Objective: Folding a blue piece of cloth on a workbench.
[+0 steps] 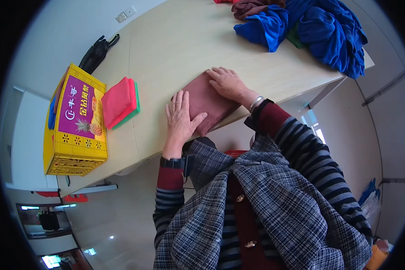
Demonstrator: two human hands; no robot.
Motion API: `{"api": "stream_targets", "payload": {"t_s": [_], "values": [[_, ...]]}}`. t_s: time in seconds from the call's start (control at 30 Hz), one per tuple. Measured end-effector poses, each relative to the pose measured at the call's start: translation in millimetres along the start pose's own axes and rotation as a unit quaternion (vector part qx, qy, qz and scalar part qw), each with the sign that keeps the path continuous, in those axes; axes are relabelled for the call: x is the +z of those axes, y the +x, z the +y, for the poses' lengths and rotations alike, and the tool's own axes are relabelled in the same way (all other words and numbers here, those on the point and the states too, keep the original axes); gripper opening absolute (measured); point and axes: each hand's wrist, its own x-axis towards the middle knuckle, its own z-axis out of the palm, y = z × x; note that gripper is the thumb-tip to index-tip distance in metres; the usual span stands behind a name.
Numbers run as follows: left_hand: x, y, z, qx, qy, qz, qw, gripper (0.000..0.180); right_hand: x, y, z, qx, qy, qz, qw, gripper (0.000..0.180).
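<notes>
A folded brown cloth lies flat near the front edge of the table, between my two hands. Along its left edge rests my left hand, fingers outstretched and thumb spread onto the fabric. My right hand lies flat over the cloth's upper right part, its fingers reaching the far edge. Neither hand grips anything. To the left sits a small stack of folded cloths, a red cloth on top and a green cloth showing beneath.
A yellow plastic crate with a purple pineapple label stands at the table's left, cloth inside it. Behind it lies a black umbrella. Crumpled blue cloths and a brown cloth are heaped at the far right of the pale table.
</notes>
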Motion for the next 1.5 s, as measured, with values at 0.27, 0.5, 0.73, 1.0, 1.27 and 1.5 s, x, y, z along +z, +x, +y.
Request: {"api": "stream_targets", "payload": {"t_s": [0.27,0.5,0.73,1.0,1.27,1.5], "values": [[-14,-9,14,0.030,-0.083,0.107,0.990,0.037,-24,-29,-32,-0.028,0.026,0.050,0.998,0.046],[-13,17,33,0.087,-0.029,0.109,0.990,0.010,-4,-43,-29,-0.053,-0.016,0.017,0.998,0.047],[-9,25,37,0.116,0.080,0.072,0.987,0.007,-9,-44,-29,-0.048,-0.012,0.008,0.999,0.046],[-19,11,13,-0.015,-0.129,0.105,0.986,0.002,-5,-43,-32,-0.056,-0.001,0.021,0.998,0.046],[-68,-116,-46,-0.296,-0.342,-0.016,0.892,0.012,-6,-44,-26,-0.056,-0.017,0.019,0.998,0.046],[-7,-259,-89,-0.195,0.270,-0.025,0.943,0.016,-10,-42,-32,-0.060,-0.031,0.004,0.998,0.045]]}}
